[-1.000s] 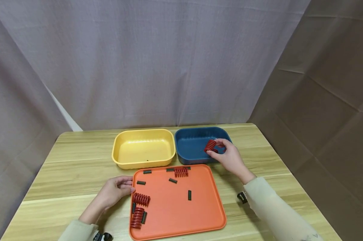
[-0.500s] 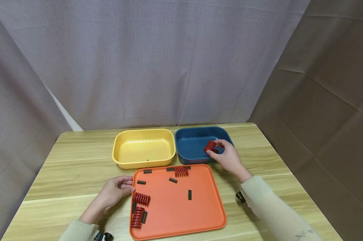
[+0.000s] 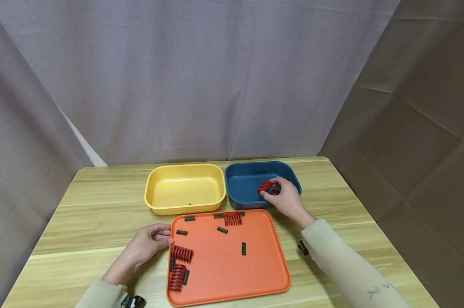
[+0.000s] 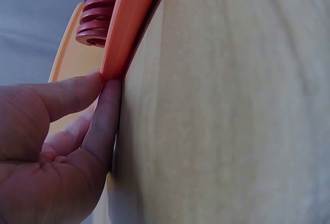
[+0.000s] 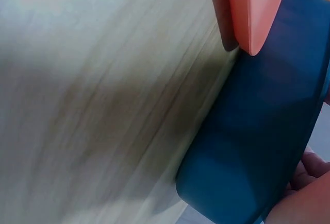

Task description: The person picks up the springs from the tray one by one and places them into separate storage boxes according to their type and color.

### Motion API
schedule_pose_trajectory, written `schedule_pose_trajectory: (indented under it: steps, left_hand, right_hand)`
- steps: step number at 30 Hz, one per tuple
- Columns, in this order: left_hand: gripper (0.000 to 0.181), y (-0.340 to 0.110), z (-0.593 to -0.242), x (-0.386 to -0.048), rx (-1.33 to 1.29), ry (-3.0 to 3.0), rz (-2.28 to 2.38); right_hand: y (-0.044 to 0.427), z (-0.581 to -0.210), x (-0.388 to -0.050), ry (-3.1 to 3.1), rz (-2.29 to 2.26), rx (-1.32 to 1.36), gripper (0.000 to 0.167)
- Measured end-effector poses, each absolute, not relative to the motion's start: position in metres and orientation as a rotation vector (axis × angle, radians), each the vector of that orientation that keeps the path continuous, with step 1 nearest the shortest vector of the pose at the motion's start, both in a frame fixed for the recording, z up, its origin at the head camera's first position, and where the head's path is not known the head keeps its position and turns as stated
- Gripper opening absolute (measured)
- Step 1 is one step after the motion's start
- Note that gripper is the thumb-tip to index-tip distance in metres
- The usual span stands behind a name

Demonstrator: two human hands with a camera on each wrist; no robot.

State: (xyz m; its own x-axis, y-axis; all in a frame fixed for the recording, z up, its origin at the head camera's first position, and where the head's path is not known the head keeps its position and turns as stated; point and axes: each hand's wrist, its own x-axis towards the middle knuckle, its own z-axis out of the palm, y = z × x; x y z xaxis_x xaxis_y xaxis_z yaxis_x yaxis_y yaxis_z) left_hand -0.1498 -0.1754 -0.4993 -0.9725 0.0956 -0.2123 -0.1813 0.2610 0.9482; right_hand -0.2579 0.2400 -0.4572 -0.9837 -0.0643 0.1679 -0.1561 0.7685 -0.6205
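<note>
Right hand [image 3: 288,200] pinches red spring [image 3: 264,187] at blue bin [image 3: 241,184], far edge of desk [image 3: 97,209]. Left hand [image 3: 146,246] grips tray [image 3: 228,267], left edge.

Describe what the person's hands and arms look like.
The left hand and right hand wear no gloves. The left sleeve and right sleeve are pale cream; thin grey markings show on the right one. A small black fitting sits beside each cuff.

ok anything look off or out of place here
One small oddity: a dark speck near the front wall inside the yellow bin, against its plain floor; too small to identify. The springs lie at mixed angles on the orange tray, but I see no obvious damage.
</note>
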Motion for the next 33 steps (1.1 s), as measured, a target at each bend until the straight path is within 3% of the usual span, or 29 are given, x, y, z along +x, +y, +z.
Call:
schedule_pose_trajectory:
  steps: [33]
  left_hand:
    - [0.046, -0.1768, -0.5, -0.1503, -0.068, 2.266, 1.786]
  right_hand:
    - [0.2377, -0.4561, -0.2602, -2.847, 1.006, 0.169, 0.05]
